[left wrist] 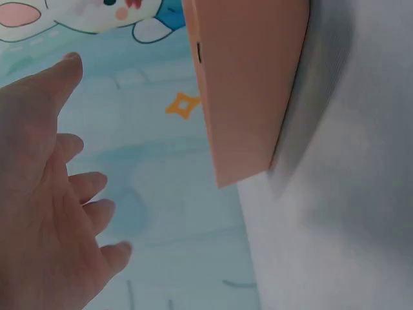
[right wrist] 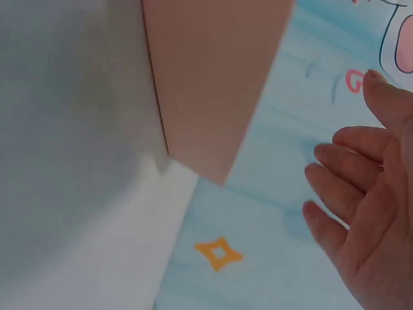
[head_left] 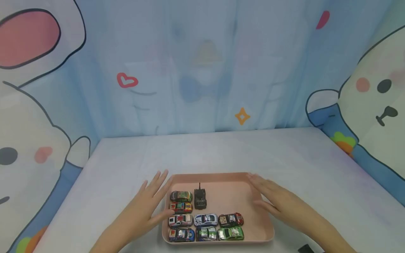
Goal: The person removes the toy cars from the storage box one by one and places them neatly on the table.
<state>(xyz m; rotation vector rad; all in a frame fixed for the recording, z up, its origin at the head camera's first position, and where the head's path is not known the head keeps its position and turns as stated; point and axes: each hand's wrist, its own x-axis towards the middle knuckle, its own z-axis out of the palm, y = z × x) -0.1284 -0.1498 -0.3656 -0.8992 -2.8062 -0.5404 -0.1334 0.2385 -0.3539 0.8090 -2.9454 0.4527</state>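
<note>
A pink tray [head_left: 227,189] holds several small toy cars and a dark toy tank [head_left: 200,199] with its barrel pointing away. My left hand [head_left: 142,209] hovers at the tray's left side, fingers spread and straight, thumb overlapping the rim beside a red car [head_left: 181,207]. At the opposite side is my right hand [head_left: 278,200], its straight fingers over the right rim. Both palms face the tray and hold nothing. In the wrist views the left hand [left wrist: 58,194] and right hand [right wrist: 361,187] appear above the tray's outer walls, apart from them.
Two rows of cars fill the tray's near left, including a green car [head_left: 231,233] and a white-and-blue car [head_left: 205,220]. A white cloth covers the table [head_left: 126,154]. Behind hangs a blue cartoon curtain [head_left: 196,116]. A small black object [head_left: 305,248] shows by the right forearm.
</note>
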